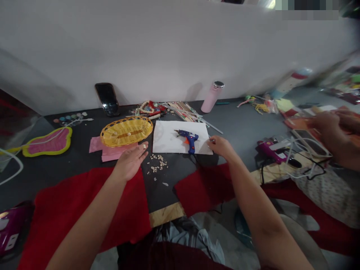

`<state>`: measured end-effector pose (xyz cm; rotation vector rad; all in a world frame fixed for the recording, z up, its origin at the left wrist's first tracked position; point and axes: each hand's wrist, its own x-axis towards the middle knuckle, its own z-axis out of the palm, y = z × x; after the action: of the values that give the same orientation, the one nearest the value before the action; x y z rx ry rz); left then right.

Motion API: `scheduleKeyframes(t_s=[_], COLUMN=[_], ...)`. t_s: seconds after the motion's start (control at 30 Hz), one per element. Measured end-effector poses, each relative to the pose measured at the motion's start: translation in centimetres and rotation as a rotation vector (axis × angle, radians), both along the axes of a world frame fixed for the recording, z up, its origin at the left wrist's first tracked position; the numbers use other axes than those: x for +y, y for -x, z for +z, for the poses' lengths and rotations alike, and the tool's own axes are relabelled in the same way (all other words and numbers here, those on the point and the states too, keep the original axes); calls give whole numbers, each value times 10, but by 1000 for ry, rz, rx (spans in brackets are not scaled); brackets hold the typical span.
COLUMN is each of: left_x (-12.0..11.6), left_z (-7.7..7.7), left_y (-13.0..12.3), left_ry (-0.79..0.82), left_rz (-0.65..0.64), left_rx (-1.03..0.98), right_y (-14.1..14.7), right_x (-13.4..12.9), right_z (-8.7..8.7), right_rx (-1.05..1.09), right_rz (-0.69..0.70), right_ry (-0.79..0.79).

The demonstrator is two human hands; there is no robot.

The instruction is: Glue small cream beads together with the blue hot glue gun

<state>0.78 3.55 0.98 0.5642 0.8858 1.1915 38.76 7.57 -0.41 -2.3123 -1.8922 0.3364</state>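
Observation:
My left hand, palm partly up with its fingers extended, is just below the yellow oval basket; a small pale bead rests on its fingers. On the dark table beside it lie several small pale beads. A white sheet carries a blue glue gun, its nozzle toward the left. At the sheet's right edge, my right hand has its thumb and fingers pinched together; what they hold is too small to name. Pink paper lies partly under the basket.
Red cloths cover the front edge. Behind are a phone, a bundle of sticks and a pink bottle. At right, another person's hands are near a purple glue gun and cables.

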Motion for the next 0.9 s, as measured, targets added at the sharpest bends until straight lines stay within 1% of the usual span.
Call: scheduleKeyframes(t_s=[0.1, 0.2, 0.33, 0.43, 0.57, 0.7, 0.8, 0.9], left_x=[22, 36, 40, 39, 31, 11, -9, -28], left_z=[0, 4, 10, 17, 34, 50, 51, 45], left_y=[-12, -23, -33, -36, -37, -31, -23, -16], left_ry=[20, 48, 58, 85, 94, 52, 27, 32], left_rz=[-31, -51, -65, -15, 23, -29, -98, -176], left_rx=[78, 149, 141, 163, 171, 134, 154, 162], right_y=[0, 0, -3, -8, -18, -28, -31, -34], right_x=[2, 4, 8, 8, -3, -27, -55, -86], right_z=[0, 3, 1, -3, -3, 3, 7, 8], right_rx=[16, 51, 131, 230, 365, 494, 584, 602], right_rz=[9, 11, 6, 12, 55, 71, 79, 78], right_ry=[14, 33, 55, 86, 127, 145, 172, 200])
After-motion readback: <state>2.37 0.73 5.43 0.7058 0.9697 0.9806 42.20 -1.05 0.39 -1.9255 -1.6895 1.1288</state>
